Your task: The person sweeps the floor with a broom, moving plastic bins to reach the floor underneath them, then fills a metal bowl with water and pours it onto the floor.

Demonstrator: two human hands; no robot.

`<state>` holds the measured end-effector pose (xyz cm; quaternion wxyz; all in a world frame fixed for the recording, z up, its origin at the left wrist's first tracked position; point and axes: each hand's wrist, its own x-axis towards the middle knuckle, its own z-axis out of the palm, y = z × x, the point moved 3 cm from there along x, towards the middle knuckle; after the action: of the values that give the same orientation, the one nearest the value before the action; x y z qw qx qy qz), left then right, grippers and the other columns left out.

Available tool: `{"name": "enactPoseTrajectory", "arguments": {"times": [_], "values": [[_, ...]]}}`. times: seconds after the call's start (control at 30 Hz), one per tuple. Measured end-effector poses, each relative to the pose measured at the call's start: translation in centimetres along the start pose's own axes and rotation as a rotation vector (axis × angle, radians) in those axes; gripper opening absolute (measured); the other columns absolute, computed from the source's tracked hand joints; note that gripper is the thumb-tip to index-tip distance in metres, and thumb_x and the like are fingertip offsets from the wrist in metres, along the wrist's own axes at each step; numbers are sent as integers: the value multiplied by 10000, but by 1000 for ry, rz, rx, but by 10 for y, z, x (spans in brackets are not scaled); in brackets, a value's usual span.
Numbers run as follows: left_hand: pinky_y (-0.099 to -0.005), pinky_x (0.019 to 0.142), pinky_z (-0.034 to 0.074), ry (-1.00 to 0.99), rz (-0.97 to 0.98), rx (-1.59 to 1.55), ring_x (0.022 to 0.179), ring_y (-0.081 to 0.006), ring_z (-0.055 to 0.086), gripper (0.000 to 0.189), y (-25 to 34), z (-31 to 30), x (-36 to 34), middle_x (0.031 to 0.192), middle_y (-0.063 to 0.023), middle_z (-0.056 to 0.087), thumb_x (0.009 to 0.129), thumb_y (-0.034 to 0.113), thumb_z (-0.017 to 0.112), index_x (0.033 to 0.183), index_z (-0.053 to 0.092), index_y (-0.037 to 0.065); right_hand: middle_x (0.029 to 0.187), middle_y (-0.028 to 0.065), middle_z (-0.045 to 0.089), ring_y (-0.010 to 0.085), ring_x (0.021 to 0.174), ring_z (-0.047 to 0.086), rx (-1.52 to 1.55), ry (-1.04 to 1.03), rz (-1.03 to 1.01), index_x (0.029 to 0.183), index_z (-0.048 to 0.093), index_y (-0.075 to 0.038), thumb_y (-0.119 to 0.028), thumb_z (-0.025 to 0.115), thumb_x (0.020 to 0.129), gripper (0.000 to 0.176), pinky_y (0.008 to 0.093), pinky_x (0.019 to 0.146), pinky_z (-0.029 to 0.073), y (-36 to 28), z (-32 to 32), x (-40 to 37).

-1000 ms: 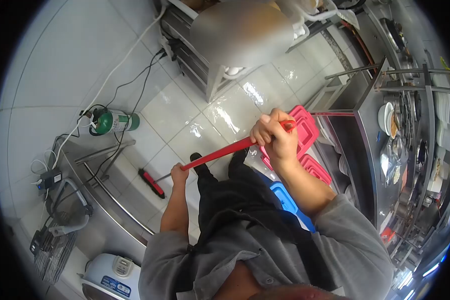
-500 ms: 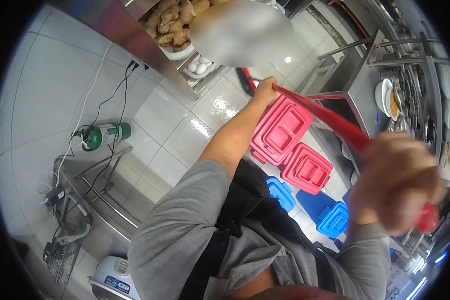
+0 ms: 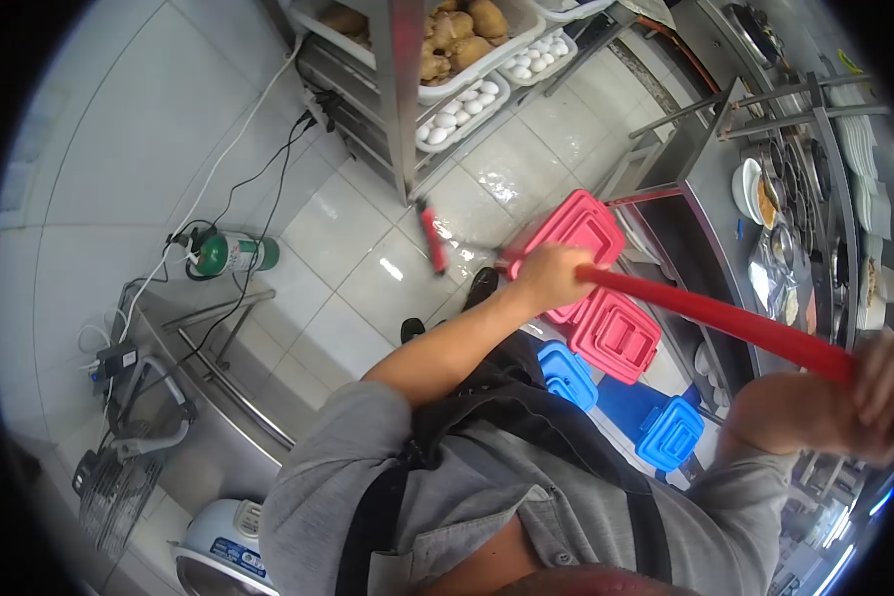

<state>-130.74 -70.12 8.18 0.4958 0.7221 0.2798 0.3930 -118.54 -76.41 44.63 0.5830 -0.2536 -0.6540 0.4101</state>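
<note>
A floor squeegee with a long red handle point(image 3: 710, 316) slants across the view. My left hand point(image 3: 556, 277) is wrapped round the handle in front of my body. Toward the right edge, my right hand point(image 3: 869, 402), blurred by motion, is closed round the handle's upper end. The squeegee's red and dark head point(image 3: 433, 238) lies on wet, shiny floor tiles point(image 3: 367, 223), just past my dark shoes point(image 3: 482, 288). Below my left hand stand lidded pink bins point(image 3: 616, 338), overlapped by the hand and handle in this view.
Blue lidded bins point(image 3: 669, 434) stand by the pink ones. A metal rack point(image 3: 402, 109) holds trays of eggs point(image 3: 457, 116) and ginger-like roots point(image 3: 462, 40). On the left are a green cylinder point(image 3: 233, 255) and hanging cables. A steel counter point(image 3: 700, 169) with dishes runs along the right.
The squeegee's head has moved left and nearer to my feet. My right hand has gone further right and my left hand lower, both still on the handle. The view has shifted.
</note>
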Motion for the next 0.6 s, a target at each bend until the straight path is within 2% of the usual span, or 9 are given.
{"name": "enactPoseTrajectory", "arguments": {"times": [0.03, 0.1, 0.17, 0.23, 0.37, 0.43, 0.47, 0.53, 0.6], "values": [[-415, 525, 436, 56, -24, 76, 560, -348, 578, 239, -11, -13, -25, 572, -147, 560, 769, 202, 661, 601, 563, 62, 538, -22, 366, 94, 412, 334, -21, 212, -99, 683, 410, -104, -195, 479, 908, 252, 232, 396, 300, 22, -14, -18], [-410, 500, 443, 114, -253, 187, 564, -360, 583, 261, -41, -40, -77, 615, -168, 584, 773, 225, 665, 613, 584, 36, 499, -37, 320, 69, 389, 312, 150, 360, -71, 704, 415, -113, -138, 397, 938, 236, 217, 368, 277, 97, 0, -22], [-398, 573, 481, 209, -525, 298, 636, -346, 609, 162, -87, -62, -128, 659, -170, 609, 721, 224, 687, 671, 646, 76, 469, -26, 285, 91, 361, 282, 253, 626, 155, 691, 405, -91, -106, 439, 915, 227, 265, 345, 283, 177, 9, -47], [-399, 589, 484, 157, -678, 507, 662, -348, 612, 166, -138, -80, -161, 668, -156, 617, 716, 239, 673, 668, 644, 82, 470, -27, 280, 102, 370, 290, 118, 678, 382, 656, 406, -100, -123, 464, 899, 251, 267, 372, 289, 233, 37, -61], [-419, 635, 489, 139, -557, 427, 699, -358, 615, 248, -159, -42, -110, 699, -162, 626, 722, 340, 660, 697, 668, 94, 489, -8, 270, 110, 376, 287, 120, 640, 310, 645, 378, -87, -76, 486, 840, 224, 267, 377, 260, 211, 8, -56], [-402, 615, 484, 92, -470, 71, 676, -324, 624, 157, -128, -10, -51, 681, -139, 624, 698, 260, 662, 705, 660, 103, 491, -16, 280, 95, 390, 284, -327, 623, 86, 618, 349, -99, -78, 454, 832, 239, 254, 395, 239, 150, 13, -31], [-402, 609, 480, 99, -258, -41, 669, -318, 626, 140, -124, 11, -25, 675, -137, 623, 694, 238, 662, 697, 652, 98, 489, -15, 284, 90, 397, 284, -166, 447, 4, 605, 330, -107, -81, 440, 826, 249, 256, 400, 228, 129, 7, -21], [-412, 592, 480, 127, -210, 19, 642, -326, 620, 156, -119, 34, 25, 642, -144, 613, 674, 232, 674, 651, 642, 80, 487, -14, 287, 86, 403, 284, 5, 256, -79, 591, 311, -114, -84, 427, 821, 260, 257, 405, 216, 122, 7, -13], [-422, 575, 477, 178, -181, -22, 620, -329, 614, 177, -136, 53, 63, 630, -153, 607, 655, 232, 686, 621, 633, 66, 479, -7, 297, 84, 394, 275, -260, 264, -84, 558, 265, -135, -106, 421, 817, 303, 254, 410, 212, 138, 35, -9]]}}
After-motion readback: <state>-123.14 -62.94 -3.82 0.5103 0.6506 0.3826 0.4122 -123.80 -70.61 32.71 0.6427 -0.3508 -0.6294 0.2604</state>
